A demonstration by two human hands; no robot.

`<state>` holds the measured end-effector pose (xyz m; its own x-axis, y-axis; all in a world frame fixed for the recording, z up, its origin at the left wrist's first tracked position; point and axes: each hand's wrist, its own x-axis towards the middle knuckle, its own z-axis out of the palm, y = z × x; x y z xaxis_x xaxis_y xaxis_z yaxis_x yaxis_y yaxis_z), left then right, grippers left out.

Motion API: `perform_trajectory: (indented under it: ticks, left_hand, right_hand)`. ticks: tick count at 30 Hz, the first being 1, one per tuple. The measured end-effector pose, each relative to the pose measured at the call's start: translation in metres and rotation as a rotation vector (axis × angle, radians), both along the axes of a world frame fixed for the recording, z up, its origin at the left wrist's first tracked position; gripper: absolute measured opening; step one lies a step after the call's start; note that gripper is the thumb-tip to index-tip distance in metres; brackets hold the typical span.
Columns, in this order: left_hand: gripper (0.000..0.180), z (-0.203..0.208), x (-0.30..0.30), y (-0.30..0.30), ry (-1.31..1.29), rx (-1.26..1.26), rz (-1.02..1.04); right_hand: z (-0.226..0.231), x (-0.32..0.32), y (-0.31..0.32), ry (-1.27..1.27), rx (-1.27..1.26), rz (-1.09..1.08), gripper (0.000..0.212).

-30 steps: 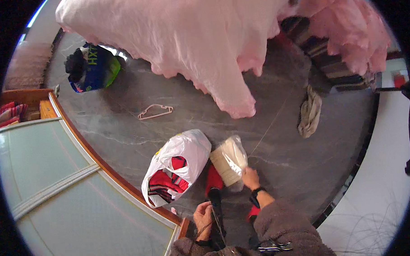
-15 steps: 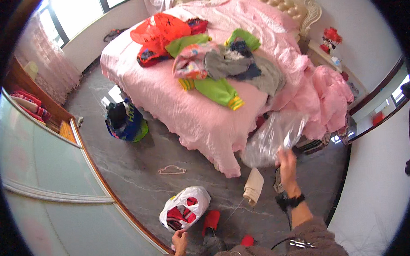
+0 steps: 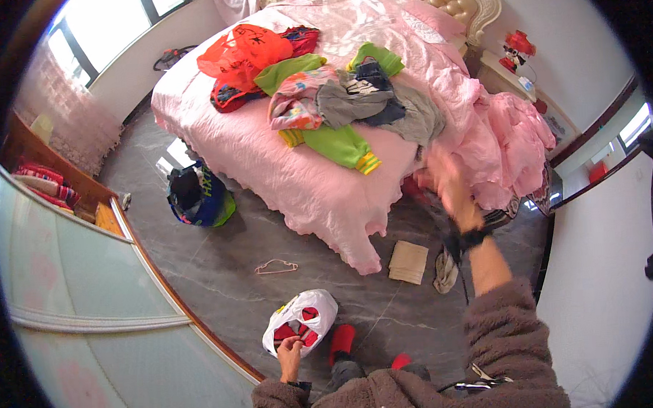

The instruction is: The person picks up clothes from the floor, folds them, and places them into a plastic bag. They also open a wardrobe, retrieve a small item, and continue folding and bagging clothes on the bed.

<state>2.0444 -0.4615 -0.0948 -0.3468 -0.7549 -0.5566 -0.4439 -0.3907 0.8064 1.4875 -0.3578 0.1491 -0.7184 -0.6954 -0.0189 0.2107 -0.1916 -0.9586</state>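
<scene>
My left hand (image 3: 290, 358) pinches the near rim of a white plastic bag (image 3: 321, 305), which stands on the floor with red and dark cloth (image 3: 291, 330) inside. My right hand (image 3: 447, 185) reaches out past the bed's near corner, blurred by motion, its fingers apart and nothing seen in them. A folded beige cloth (image 3: 408, 262) lies flat on the floor below it, beside a crumpled greyish cloth item (image 3: 445, 272). A clear, shiny film (image 3: 356, 12) shows over the far part of the bed.
On the pink-covered bed (image 3: 267, 163) lie heaped clothes (image 3: 339, 149) and an orange-red bag (image 3: 246, 56). A dark blue and green bag (image 3: 200, 197) and a pink hanger (image 3: 276, 266) are on the floor. Sliding wardrobe doors (image 3: 92, 284) line the left; a nightstand (image 3: 498, 72) is far right.
The clear plastic bag has left my right hand, which has swung up and away. The beige cloth, tilted before, now lies flat. My left hand has moved up over the white bag's rim.
</scene>
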Motion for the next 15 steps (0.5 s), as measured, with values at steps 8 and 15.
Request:
perform_trajectory:
  ticks: [8,15]
  left_hand:
    - [0.021,-0.008,-0.082,0.035,-0.14,-0.031,-0.196]
    - [0.033,-0.041,-0.209,0.11,-0.163,-0.153,-0.56]
  right_hand:
    - [-0.293,0.142,0.278,-0.635,0.966,-0.421,0.015]
    - [-0.379,0.122,0.379,-0.403,1.231,-0.024,0.024]
